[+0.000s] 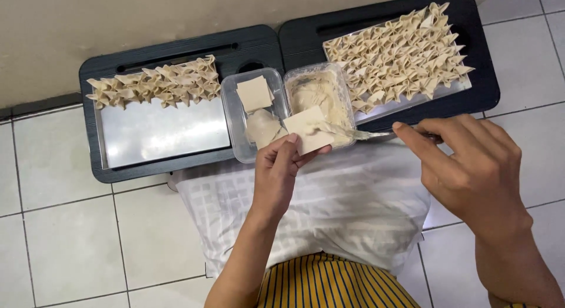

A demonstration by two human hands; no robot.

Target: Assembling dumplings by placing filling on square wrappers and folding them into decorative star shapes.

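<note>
My left hand (276, 172) holds a square dough wrapper (307, 128) flat on its fingers, just above the near edge of a clear tub of pale filling (315, 90). My right hand (471, 167) grips a thin metal utensil (359, 134) whose filling-coated tip rests on the wrapper. A second clear tub (254, 108) to the left holds a stack of square wrappers (254, 93) and some loose ones.
Two black lap trays sit on the tiled floor by the wall. The left one (94, 137) carries a metal sheet (159, 131) with a row of folded dumplings (156, 84); the right one (482, 78) holds many folded dumplings (400, 55). A white checked pillow (329, 214) lies on my lap.
</note>
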